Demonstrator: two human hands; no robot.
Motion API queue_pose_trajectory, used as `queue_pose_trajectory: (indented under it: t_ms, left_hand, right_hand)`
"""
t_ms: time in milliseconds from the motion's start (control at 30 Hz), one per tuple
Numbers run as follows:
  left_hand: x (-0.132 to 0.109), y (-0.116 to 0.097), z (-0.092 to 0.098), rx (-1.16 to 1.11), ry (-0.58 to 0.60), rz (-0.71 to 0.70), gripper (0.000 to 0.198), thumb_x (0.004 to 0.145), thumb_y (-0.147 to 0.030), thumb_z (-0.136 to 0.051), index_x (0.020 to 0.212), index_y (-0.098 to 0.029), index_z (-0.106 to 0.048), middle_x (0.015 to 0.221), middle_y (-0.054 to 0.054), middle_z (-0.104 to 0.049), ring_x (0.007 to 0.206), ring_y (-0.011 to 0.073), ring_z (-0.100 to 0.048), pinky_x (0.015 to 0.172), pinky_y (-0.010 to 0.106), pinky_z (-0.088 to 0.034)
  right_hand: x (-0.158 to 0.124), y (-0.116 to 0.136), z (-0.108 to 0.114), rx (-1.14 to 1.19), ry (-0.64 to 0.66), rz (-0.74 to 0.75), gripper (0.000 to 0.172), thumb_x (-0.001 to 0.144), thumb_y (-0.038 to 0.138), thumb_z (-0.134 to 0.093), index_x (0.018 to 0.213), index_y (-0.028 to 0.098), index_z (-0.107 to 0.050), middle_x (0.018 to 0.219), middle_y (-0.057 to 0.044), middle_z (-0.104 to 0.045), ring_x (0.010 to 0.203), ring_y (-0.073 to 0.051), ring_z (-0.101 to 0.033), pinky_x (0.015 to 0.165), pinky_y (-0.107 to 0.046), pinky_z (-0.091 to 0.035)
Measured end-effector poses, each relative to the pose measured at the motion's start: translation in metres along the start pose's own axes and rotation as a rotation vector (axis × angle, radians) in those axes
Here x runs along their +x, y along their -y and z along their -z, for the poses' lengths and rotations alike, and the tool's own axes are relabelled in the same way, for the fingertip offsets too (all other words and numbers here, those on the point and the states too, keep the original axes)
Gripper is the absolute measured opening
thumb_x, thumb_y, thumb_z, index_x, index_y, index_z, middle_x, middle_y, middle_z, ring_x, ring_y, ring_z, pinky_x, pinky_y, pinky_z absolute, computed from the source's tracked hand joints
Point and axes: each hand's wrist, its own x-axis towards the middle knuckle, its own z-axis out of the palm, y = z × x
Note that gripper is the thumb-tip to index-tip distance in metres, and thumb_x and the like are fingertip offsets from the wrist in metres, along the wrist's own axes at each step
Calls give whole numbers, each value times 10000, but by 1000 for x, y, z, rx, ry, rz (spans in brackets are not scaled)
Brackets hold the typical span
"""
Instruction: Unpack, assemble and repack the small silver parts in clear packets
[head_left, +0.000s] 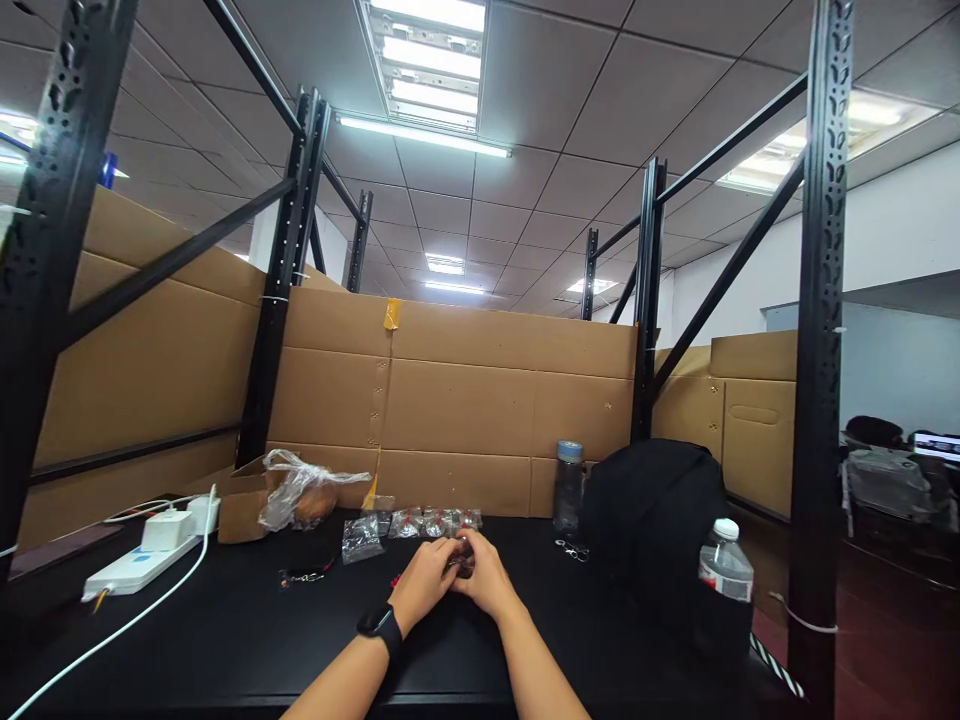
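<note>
My left hand (426, 580), with a black watch (381, 628) on its wrist, and my right hand (484, 575) meet over the black tabletop. Both are closed around a small dark, shiny thing (463, 566), mostly hidden by the fingers, so its kind cannot be made out. A bit of something red (395, 580) shows beside my left hand. Just beyond the hands lies a row of small clear plastic bags (435, 522) with reddish and silvery contents. Another clear bag (362, 538) is to their left.
At the left are a white power strip (139, 568) with a cable, a cardboard box (241, 508), a knotted plastic bag (289, 490) and a keychain (304, 576). To the right stand a bottle (568, 490), metal rings (572, 550), and a black backpack (652, 540) holding a water bottle (726, 562).
</note>
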Motion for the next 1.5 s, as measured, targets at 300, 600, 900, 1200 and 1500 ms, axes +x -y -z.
queue_pose_trajectory:
  t_ms: [300, 600, 900, 1200, 1500]
  left_hand:
    - [-1, 6, 2, -175, -166, 21, 298, 951, -248, -501, 1236, -226, -584, 1239, 94, -642, 1108, 216, -631, 1003, 358, -493]
    - [3, 22, 3, -306, -149, 249, 213, 884, -304, -617, 1050, -203, -705, 976, 49, -780, 904, 213, -732, 868, 308, -555]
    - [3, 18, 11, -125, -167, 74, 228, 961, -285, -536, 958, -250, -760, 988, 51, -748, 981, 224, -672, 926, 341, -487]
    - [-1, 22, 6, -122, -96, 241, 247, 878, -275, -642, 1113, -233, -706, 1042, 37, -755, 998, 214, -679, 938, 328, -454]
    - [1, 23, 11, -48, -205, 179, 149, 919, -263, -591, 934, -243, -738, 1034, 48, -754, 1066, 250, -633, 942, 387, -410]
  right_hand:
    - [2, -4, -4, 272, -25, -92, 363, 769, 196, -600, 1130, 231, -588, 891, -8, -643, 694, -143, -646, 660, -252, -518]
    - [6, -13, 1, 231, -24, -182, 257, 742, 219, -589, 983, 185, -672, 850, -33, -706, 706, -167, -650, 665, -265, -512]
    - [5, 0, 5, 75, -85, -86, 228, 764, 306, -689, 949, 191, -757, 890, -59, -750, 807, -211, -666, 781, -316, -523]
    - [11, -21, 0, 259, -154, -192, 326, 786, 510, -684, 786, 188, -631, 746, -60, -694, 646, -224, -708, 607, -294, -511]
    - [8, -21, -1, 218, -116, -162, 313, 701, 400, -769, 912, 174, -721, 780, -59, -749, 703, -212, -687, 687, -307, -529]
